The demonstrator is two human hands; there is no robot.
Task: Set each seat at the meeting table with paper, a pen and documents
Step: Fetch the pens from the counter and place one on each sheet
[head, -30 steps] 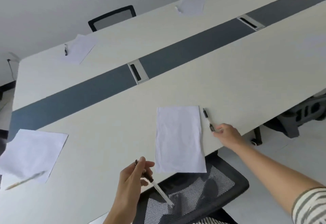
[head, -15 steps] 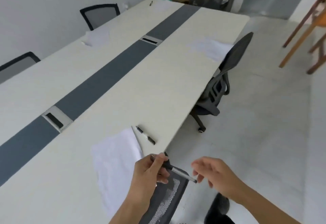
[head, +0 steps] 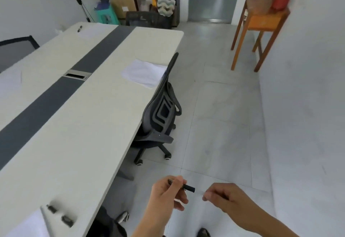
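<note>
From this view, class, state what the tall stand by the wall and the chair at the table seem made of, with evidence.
Stand: wood, seemingly varnished, given orange-brown square legs and rails. Chair: probably matte black plastic, given its moulded ribbed back.

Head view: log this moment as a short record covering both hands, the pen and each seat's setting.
left hand: grips the held pen, out beyond the table edge
right hand: fingers curled at the held pen's pale end; contact blurred
next seat: middle paper in front of the office chair; no pen visible beside it
nearest seat: near paper with near pen beside it, blurred
far seat: far paper with far pen
</note>
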